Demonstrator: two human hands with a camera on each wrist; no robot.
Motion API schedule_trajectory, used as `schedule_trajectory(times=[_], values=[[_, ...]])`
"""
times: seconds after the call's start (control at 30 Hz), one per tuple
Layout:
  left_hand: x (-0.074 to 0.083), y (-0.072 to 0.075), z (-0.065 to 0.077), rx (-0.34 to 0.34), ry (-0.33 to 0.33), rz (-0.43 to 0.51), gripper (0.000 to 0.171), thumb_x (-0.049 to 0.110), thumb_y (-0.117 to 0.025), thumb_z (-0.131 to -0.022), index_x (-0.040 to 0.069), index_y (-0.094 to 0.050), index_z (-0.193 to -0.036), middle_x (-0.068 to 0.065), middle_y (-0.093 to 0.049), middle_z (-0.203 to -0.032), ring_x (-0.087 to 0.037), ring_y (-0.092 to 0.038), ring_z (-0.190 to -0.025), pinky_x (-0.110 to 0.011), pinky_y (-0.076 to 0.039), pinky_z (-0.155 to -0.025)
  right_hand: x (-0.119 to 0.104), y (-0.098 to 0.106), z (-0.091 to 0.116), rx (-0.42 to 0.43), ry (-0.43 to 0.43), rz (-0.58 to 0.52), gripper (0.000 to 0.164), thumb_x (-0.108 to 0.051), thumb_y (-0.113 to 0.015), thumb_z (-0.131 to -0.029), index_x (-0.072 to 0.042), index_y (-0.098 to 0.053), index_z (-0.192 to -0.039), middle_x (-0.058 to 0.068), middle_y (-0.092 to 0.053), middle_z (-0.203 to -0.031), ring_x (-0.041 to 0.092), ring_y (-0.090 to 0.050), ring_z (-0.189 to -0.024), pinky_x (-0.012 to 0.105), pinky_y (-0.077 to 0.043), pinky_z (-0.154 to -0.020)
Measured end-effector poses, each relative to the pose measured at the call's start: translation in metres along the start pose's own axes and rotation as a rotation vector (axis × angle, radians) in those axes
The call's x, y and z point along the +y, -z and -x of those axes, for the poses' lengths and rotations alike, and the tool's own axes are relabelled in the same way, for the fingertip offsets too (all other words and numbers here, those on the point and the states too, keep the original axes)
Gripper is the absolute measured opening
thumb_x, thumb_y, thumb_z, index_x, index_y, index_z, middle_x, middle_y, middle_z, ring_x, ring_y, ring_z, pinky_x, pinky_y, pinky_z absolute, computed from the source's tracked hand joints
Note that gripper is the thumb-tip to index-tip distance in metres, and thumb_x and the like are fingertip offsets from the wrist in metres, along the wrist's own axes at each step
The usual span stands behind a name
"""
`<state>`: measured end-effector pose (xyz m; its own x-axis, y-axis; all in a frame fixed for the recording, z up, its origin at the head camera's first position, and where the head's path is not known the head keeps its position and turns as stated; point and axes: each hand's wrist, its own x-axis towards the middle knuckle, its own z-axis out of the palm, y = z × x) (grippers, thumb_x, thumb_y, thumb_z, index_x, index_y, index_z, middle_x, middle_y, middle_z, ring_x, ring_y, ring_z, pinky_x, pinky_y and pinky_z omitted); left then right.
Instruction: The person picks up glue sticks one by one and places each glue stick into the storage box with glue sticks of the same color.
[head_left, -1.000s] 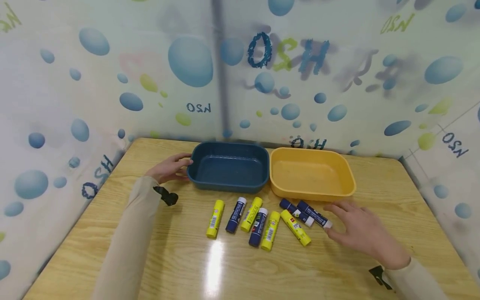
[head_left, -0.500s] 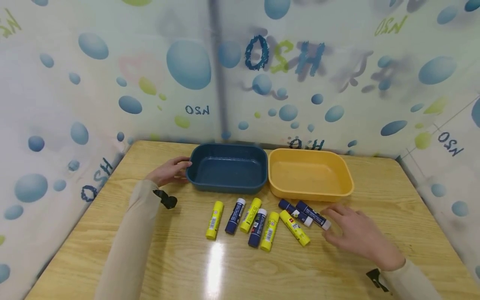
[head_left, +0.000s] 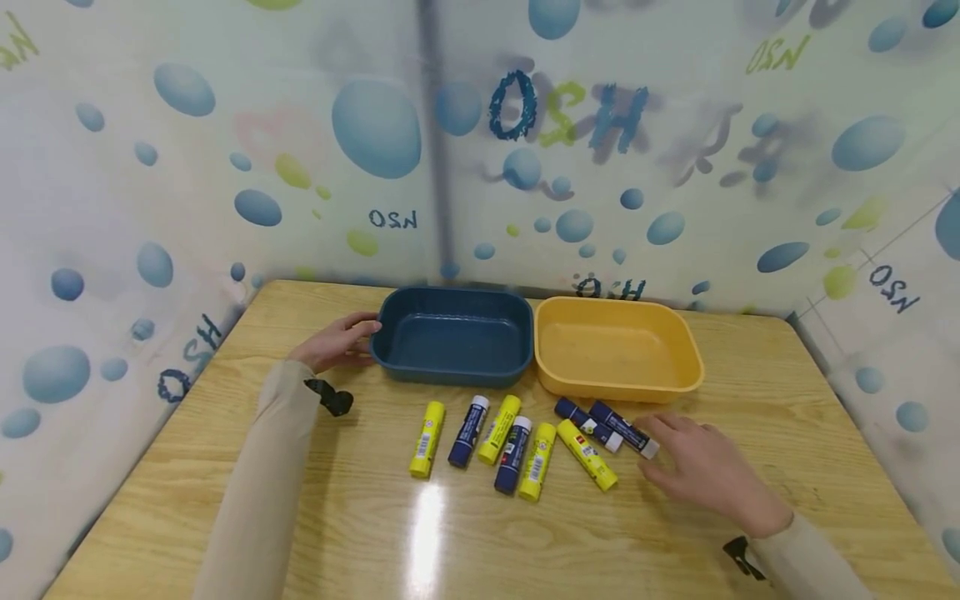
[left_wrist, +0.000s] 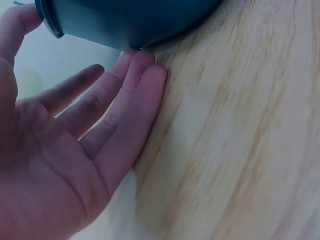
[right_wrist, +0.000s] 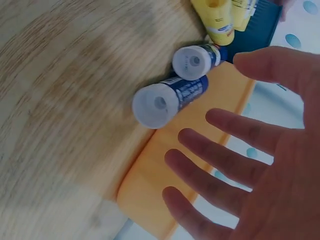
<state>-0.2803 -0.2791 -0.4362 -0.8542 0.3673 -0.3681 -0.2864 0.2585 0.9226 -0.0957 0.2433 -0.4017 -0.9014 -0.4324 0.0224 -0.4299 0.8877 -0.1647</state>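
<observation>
My left hand (head_left: 341, 342) rests against the left end of a dark blue tray (head_left: 452, 377). In the left wrist view, its thumb touches the rim and its fairly straight fingertips reach the wall low down, near the table. Beside the white-capped end of a blue glue stick (head_left: 624, 428) is my right hand (head_left: 708, 467), fingers spread and holding nothing in the right wrist view. A second blue glue stick (head_left: 587, 422) and a yellow glue stick (head_left: 587, 454) lie just left of it. An orange-yellow tray (head_left: 618, 390) stands behind them, against the blue tray.
Several more glue sticks lie in front of the blue tray, among them a yellow one (head_left: 427, 440) at the left and a blue one (head_left: 513, 455) nearer the middle. A patterned curtain (head_left: 300, 225) hangs along the back edge of the wooden table (head_left: 360, 517).
The view has shifted slightly. My right hand has moved a little to the left and down, staying close to the blue glue stick. The left hand stays at the blue tray.
</observation>
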Motion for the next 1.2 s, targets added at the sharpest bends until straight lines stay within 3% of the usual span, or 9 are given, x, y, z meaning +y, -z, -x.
schedule_trajectory(times=[0.2, 0.47, 0.7, 0.9, 1.2], values=[[0.002, -0.002, -0.002, 0.011, -0.007, 0.029, 0.069, 0.035, -0.052, -0.101, 0.012, -0.016, -0.155, -0.024, -0.045, -0.136, -0.02, -0.065, -0.101, -0.042, -0.05, -0.091, 0.002, -0.008, -0.007, -0.007, -0.023, -0.019, 0.05, -0.024, -0.076, -0.079, -0.008, -0.061, -0.124, 0.011, -0.065, -0.112, 0.023, -0.063, -0.078, 0.043, -0.052, -0.061], [0.003, -0.003, -0.004, 0.015, -0.006, 0.033, 0.068, 0.032, -0.052, -0.101, 0.011, -0.016, -0.155, -0.013, -0.059, -0.12, -0.017, -0.066, -0.097, -0.044, -0.049, -0.092, 0.005, -0.017, -0.017, -0.078, -0.104, -0.097, 0.051, -0.019, -0.073, -0.081, -0.005, -0.057, -0.128, 0.015, -0.065, -0.111, 0.029, -0.064, -0.087, 0.047, -0.053, -0.064], [-0.001, -0.002, -0.005, 0.021, -0.002, 0.023, 0.071, 0.035, -0.053, -0.1, 0.01, -0.017, -0.155, -0.022, -0.048, -0.133, -0.019, -0.064, -0.1, -0.042, -0.05, -0.091, 0.006, -0.021, -0.025, -0.054, -0.116, -0.102, 0.045, -0.017, -0.075, -0.081, -0.003, -0.059, -0.12, 0.012, -0.066, -0.104, 0.027, -0.063, -0.085, 0.046, -0.053, -0.066], [-0.003, -0.001, -0.002, 0.01, -0.012, 0.023, 0.072, 0.036, -0.053, -0.1, 0.01, -0.014, -0.155, -0.027, -0.041, -0.139, -0.022, -0.063, -0.104, -0.045, -0.048, -0.094, 0.003, -0.02, -0.03, -0.058, -0.104, -0.143, 0.045, -0.013, -0.081, -0.075, -0.001, -0.062, -0.114, 0.012, -0.065, -0.105, 0.028, -0.062, -0.091, 0.047, -0.052, -0.077], [-0.003, 0.0, -0.001, -0.01, -0.016, 0.044, 0.072, 0.029, -0.056, -0.1, 0.012, -0.013, -0.155, -0.027, -0.036, -0.143, -0.025, -0.061, -0.108, -0.044, -0.046, -0.096, 0.003, -0.022, -0.034, -0.068, -0.097, -0.117, 0.045, -0.012, -0.081, -0.073, 0.001, -0.062, -0.112, 0.012, -0.065, -0.104, 0.028, -0.061, -0.092, 0.047, -0.052, -0.079]])
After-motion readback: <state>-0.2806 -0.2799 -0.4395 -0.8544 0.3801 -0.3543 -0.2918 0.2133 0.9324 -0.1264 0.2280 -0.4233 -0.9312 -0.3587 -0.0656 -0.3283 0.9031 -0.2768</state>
